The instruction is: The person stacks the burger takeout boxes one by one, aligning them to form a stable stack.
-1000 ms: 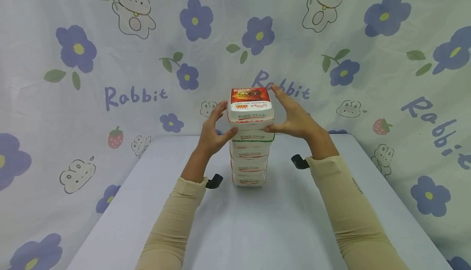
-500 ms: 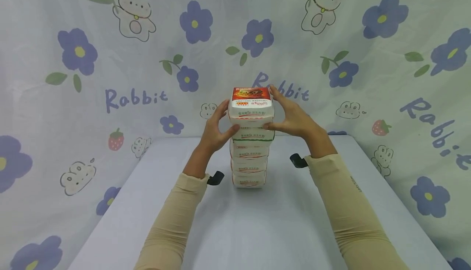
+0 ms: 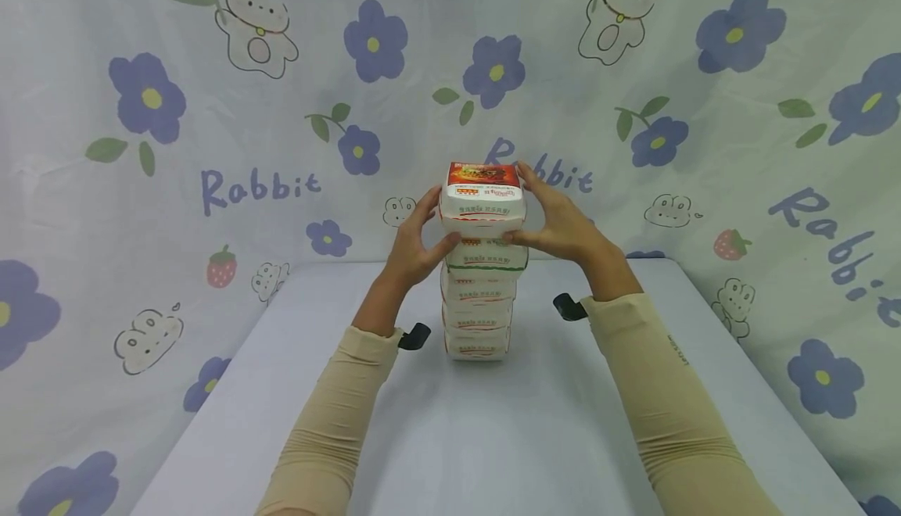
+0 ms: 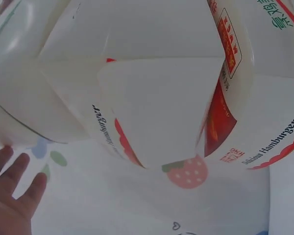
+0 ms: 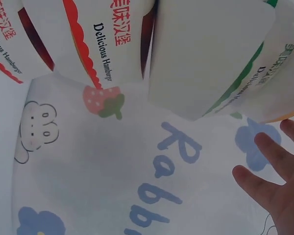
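Note:
Several white paper burger boxes stand in one upright stack at mid-table. The top burger box [image 3: 482, 199] has a red lid panel with a burger picture and a wavy red line on its front. My left hand [image 3: 417, 244] holds its left side, thumb at the lower front edge. From the right, my right hand [image 3: 561, 223] holds the same box, thumb in front and fingers reaching toward the back. Directly below sits a box with a green line [image 3: 486, 259], overhanging the lower red-lined boxes [image 3: 477, 317] slightly on the right. In both wrist views, spread fingertips lie along the upper boxes' sides.
A white table [image 3: 450, 438] stretches out around the stack. Behind it hangs a pale curtain [image 3: 422, 109] printed with rabbits, purple flowers and strawberries. Dark wrist cameras stick out from both sleeves [image 3: 338, 414] beside the stack.
The top box has shifted slightly to the right and sits straighter over the green-lined box. My left hand has moved a little up and right with it; the right hand has barely moved.

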Motion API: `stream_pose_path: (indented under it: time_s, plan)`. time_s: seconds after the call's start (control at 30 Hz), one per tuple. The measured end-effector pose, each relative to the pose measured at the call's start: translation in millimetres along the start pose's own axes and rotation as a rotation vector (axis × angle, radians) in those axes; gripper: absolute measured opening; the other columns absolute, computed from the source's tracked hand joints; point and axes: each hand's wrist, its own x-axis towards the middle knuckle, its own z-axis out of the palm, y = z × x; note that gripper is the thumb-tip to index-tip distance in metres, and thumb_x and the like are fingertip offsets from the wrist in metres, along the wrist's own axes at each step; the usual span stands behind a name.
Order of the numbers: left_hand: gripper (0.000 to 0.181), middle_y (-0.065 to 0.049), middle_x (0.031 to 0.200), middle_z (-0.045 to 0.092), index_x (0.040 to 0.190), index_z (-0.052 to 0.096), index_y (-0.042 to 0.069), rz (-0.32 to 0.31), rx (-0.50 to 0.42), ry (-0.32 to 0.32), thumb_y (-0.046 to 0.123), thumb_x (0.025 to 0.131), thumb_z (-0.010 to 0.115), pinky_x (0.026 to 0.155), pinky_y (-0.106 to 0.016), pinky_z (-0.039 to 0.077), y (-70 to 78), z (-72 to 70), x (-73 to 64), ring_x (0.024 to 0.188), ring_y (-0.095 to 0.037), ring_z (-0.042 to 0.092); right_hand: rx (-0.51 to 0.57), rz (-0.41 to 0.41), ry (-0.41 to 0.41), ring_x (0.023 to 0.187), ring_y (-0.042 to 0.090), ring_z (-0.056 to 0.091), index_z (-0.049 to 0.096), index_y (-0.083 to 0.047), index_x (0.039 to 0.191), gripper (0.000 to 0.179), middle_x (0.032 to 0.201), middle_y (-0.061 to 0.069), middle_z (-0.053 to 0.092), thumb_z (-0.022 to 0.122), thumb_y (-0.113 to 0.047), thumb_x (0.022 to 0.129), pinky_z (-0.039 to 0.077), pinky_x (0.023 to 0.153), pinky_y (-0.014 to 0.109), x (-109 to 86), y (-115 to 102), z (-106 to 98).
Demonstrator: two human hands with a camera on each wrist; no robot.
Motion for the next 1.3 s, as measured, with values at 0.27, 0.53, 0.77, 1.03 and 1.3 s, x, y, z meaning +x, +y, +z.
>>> stream_pose_path:
  time_s: [0.27,0.53,0.77,1.03,1.3]
  plan:
    - [0.088,-0.002,0.153,0.037,0.153,0.028,0.012,-0.012,0.011,-0.007,0.067,0.088,0.052,0.111,-0.041,0.031,1.0,-1.0,-0.3,0.14,-0.018,0.033,0.007,-0.012,0.0,0.143,0.029,0.025,0.005,-0.036,0.157,0.116,0.157,0.004,0.028,0.083,-0.052,0.071,0.026,0.108,0.063,1.6,1,0]
    - [0.088,-0.005,0.153,0.037,0.152,0.029,0.008,-0.017,0.016,0.011,0.062,0.088,0.054,0.11,-0.042,0.033,0.1,-3.4,-2.6,0.138,-0.018,0.035,0.001,0.002,-0.006,0.143,0.029,0.026,0.005,-0.034,0.157,0.12,0.16,0.002,0.022,0.083,-0.053,0.069,0.026,0.108,0.064,1.2,0,1]
    - [0.083,-0.008,0.153,0.037,0.153,0.029,0.011,0.001,0.013,0.018,0.057,0.089,0.056,0.11,-0.043,0.033,-2.3,-4.4,-3.3,0.137,-0.021,0.037,-0.003,-0.005,-0.016,0.143,0.031,0.025,0.005,-0.032,0.157,0.119,0.161,0.0,0.017,0.084,-0.052,0.07,0.024,0.108,0.064,1.5,-1,1]
    - [0.082,-0.01,0.153,0.036,0.153,0.029,0.012,-0.01,0.012,0.022,0.056,0.089,0.056,0.111,-0.042,0.032,-2.0,-6.3,-3.9,0.137,-0.021,0.036,0.006,0.023,-0.015,0.144,0.03,0.023,0.003,-0.039,0.156,0.118,0.161,-0.001,0.017,0.083,-0.053,0.071,0.025,0.107,0.065,-0.2,0,1]
    - [0.087,-0.009,0.153,0.036,0.152,0.029,0.008,-0.035,0.045,0.019,0.063,0.089,0.054,0.111,-0.042,0.032,-3.9,-11.3,-7.5,0.138,-0.021,0.036,0.008,0.022,-0.013,0.144,0.029,0.023,0.002,-0.039,0.156,0.116,0.161,-0.003,0.015,0.082,-0.052,0.072,0.024,0.108,0.064,-2.7,3,0]
